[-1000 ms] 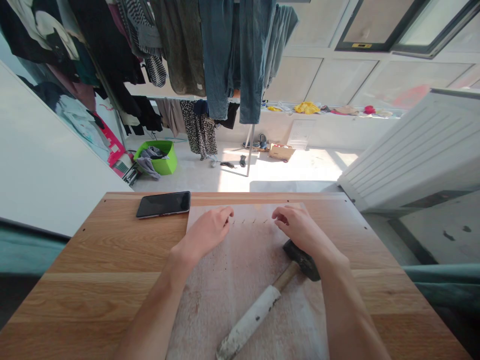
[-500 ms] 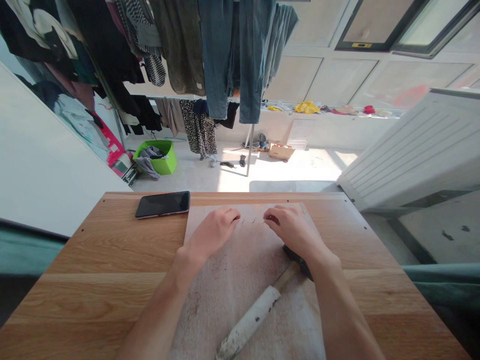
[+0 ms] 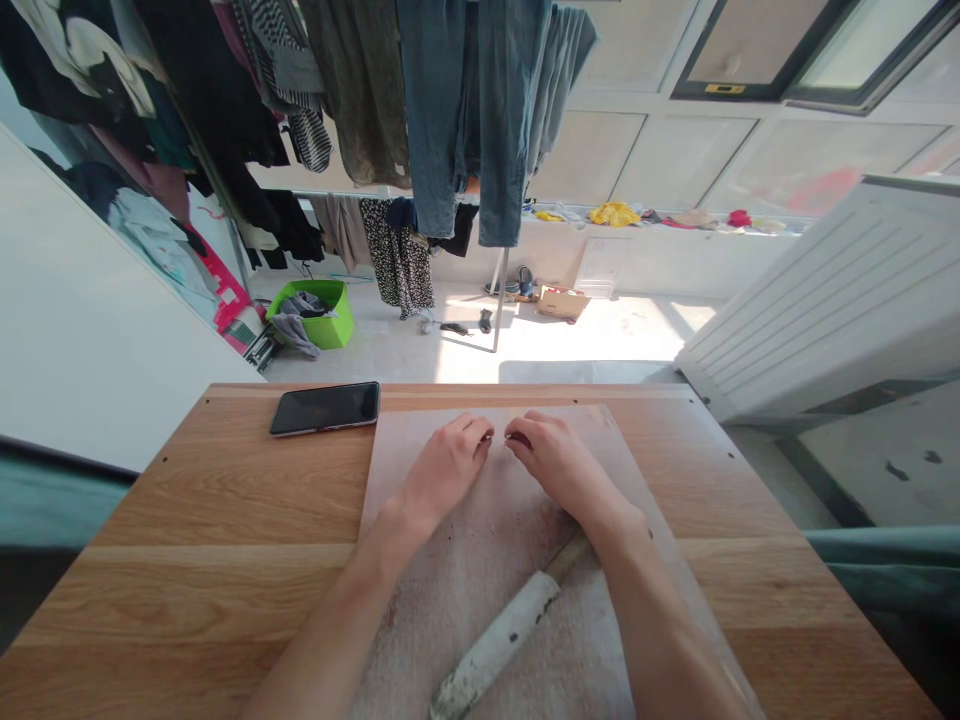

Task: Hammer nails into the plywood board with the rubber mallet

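Observation:
Over the far part of a pale wooden board (image 3: 450,590), both my hands are close together with a narrow gap between their fingertips. My left hand (image 3: 452,455) is pinched closed, with something tiny and hard to make out at the fingertips. Thumb and fingers of my right hand (image 3: 551,455) are pinched too, and a small glint shows at the tips; what it is stays unclear. On the board lies a hammer (image 3: 499,640) with a worn white-wrapped handle. My right hand and forearm hide its head.
A black phone (image 3: 326,408) lies at the wooden table's (image 3: 187,560) far left. Beyond the table are a green basket (image 3: 330,315) with clothes in it, hanging jeans (image 3: 499,130), a cardboard box (image 3: 562,302) and a white door (image 3: 832,290) at right.
Both hands have moved inward over the board, onto the small thin dark things that showed between them. The hammer's dark head, partly visible before, is now covered by my right arm.

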Demonstrator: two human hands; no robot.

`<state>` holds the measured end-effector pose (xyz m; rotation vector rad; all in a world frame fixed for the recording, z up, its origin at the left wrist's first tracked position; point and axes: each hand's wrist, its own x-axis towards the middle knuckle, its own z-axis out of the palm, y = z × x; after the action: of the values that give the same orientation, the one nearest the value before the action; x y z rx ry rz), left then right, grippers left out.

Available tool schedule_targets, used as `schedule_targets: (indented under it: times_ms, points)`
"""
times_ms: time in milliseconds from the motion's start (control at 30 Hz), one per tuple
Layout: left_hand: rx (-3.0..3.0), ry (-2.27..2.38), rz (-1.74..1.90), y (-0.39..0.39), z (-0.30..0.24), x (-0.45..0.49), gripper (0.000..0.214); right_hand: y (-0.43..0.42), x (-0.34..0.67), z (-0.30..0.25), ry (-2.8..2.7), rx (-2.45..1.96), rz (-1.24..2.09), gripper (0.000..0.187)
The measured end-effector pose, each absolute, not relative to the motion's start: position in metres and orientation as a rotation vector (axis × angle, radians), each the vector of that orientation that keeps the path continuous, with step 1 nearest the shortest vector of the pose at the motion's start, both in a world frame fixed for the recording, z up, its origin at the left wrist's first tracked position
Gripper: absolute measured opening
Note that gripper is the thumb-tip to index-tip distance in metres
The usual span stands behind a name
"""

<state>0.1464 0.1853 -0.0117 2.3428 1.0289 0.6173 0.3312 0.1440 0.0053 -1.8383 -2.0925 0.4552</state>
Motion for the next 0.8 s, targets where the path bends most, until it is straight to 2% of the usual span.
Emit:
schedule_targets:
  times_ms: [433,633,800]
  points:
    - [2.176,1.010,0.695,0.187,-0.013,0.148,0.014,0.141,0.325,0.016,-2.073,-1.784,0.428,0.022]
    - [2.145,1.015,0.601,0.187,0.006,0.137,0.009,0.132,0.314,0.030,-2.139,-1.781,0.637,0.019]
    - [2.105,0.878,0.386,0.187,0.020,0.117,0.010,0.123,0.302,0.047,-2.192,-1.740,0.769,0.021]
